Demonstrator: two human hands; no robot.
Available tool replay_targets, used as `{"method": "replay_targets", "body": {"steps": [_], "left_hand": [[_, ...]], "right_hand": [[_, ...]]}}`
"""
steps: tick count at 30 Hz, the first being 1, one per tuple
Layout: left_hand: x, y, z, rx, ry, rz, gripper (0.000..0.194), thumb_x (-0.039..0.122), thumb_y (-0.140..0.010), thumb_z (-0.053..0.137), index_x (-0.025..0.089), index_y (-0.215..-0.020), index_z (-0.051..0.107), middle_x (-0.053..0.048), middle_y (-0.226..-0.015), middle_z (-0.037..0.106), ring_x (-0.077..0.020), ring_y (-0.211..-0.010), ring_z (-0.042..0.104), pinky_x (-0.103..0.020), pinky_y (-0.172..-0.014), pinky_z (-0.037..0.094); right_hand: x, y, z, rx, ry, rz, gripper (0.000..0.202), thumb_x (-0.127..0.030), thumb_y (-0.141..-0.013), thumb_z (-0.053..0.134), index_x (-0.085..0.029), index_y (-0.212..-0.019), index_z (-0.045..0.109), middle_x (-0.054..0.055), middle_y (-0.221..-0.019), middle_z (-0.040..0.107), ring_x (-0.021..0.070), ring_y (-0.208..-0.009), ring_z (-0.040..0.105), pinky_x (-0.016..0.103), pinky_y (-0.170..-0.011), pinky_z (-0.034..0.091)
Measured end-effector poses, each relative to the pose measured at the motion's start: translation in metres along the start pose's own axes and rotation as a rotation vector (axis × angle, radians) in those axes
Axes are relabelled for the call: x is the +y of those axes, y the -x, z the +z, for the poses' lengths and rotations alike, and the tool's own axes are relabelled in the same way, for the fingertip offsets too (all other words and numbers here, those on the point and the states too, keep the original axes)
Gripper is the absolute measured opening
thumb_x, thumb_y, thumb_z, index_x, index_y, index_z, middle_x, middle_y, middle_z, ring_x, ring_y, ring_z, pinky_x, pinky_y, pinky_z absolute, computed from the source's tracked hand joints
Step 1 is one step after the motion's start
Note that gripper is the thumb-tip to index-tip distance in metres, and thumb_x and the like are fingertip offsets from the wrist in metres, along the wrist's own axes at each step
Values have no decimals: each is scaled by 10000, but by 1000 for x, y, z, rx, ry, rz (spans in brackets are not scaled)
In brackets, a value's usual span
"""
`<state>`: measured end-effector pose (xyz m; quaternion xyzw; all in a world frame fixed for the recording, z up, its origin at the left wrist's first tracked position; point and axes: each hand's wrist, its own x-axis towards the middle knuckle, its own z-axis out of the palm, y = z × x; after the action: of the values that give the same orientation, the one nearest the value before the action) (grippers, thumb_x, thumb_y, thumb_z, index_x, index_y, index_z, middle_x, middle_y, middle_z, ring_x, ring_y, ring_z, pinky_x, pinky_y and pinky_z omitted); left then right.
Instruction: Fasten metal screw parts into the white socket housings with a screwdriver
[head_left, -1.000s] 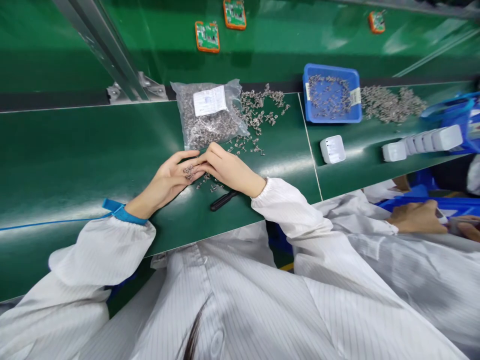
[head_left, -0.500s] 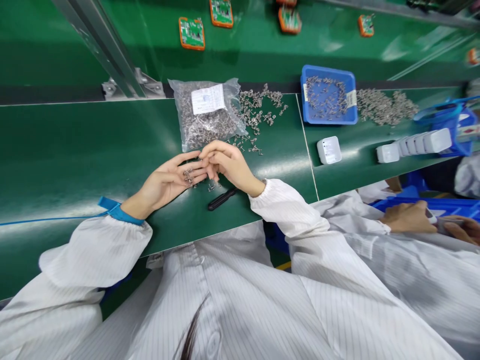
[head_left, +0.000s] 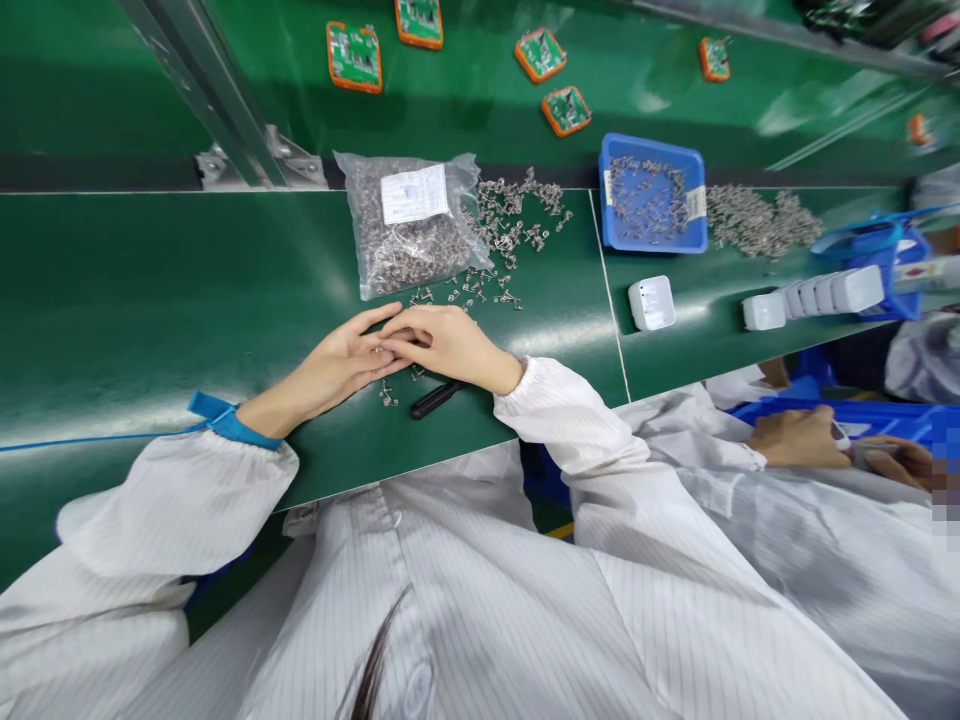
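Palm turned up, my left hand (head_left: pixel 334 365) has its fingers stretched out, with a small glinting screw (head_left: pixel 379 349) on them. My right hand (head_left: pixel 454 345) lies over those fingers, its thumb and fingertips pinched together there; what they grip is mostly hidden. Just below the hands, a few loose screws (head_left: pixel 388 393) lie on the green tabletop (head_left: pixel 247 300). A black-handled tool (head_left: pixel 436 399) rests under my right hand, its far end covered. Behind the hands sits a clear bag of screws (head_left: pixel 412 245) with a white label, and loose screws (head_left: pixel 517 225) spread at its right.
A blue tray (head_left: pixel 697 240) holds more screws, with a heap of them (head_left: pixel 761 220) beside it. White plastic cases (head_left: pixel 652 303) stand to the right. Orange-rimmed circuit boards (head_left: pixel 354 57) lie on the green surface beyond. A co-worker's hands (head_left: pixel 795 437) are at the right.
My right hand has lowered and turned over my left fingers, covering most of the screws seen there before. Loose screws now show below my left hand. The view has shifted slightly.
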<state>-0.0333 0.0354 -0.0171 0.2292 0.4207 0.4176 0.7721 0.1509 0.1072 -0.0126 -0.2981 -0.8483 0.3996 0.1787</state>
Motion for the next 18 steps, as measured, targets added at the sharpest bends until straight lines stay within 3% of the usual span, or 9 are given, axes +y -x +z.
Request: {"method": "replay_targets", "body": {"steps": [5, 10, 14, 18], "left_hand": [[1, 0, -1, -3, -41, 27, 824, 118, -744, 826, 279, -1475, 480, -61, -1326, 676, -213, -1215, 672, -420, -1182, 470], [4, 1, -2, -2, -94, 30, 857, 134, -732, 845, 271, -1491, 471, -89, -1366, 654, -229, -1232, 661, -395, -1161, 484], [3, 2, -3, 6, -110, 24, 711, 170, -775, 821, 280, -1426, 556, -70, -1393, 644, -241, -1259, 647, -388, -1152, 498], [2, 1, -2, 14, -123, 47, 503, 228, -818, 806, 269, -1298, 663, -45, -1415, 634, -246, -1355, 577, -343, -1159, 493]], "right_hand": [[8, 2, -6, -95, 181, -94, 259, -346, -1014, 554, -217, -1135, 743, 8, -940, 704, 95, -836, 604, 223, -693, 336], [5, 4, -7, -147, 269, -123, 287, -358, -1030, 506, -194, -1125, 722, 21, -1029, 741, 115, -909, 652, 220, -658, 307], [2, 6, -2, -94, 256, -82, 269, -310, -1017, 489, -182, -1099, 711, -1, -933, 722, 85, -785, 605, 221, -613, 266], [3, 7, 1, 3, 161, -57, 260, -298, -1018, 472, -194, -1105, 693, -22, -824, 664, 66, -704, 534, 208, -653, 314]]}}
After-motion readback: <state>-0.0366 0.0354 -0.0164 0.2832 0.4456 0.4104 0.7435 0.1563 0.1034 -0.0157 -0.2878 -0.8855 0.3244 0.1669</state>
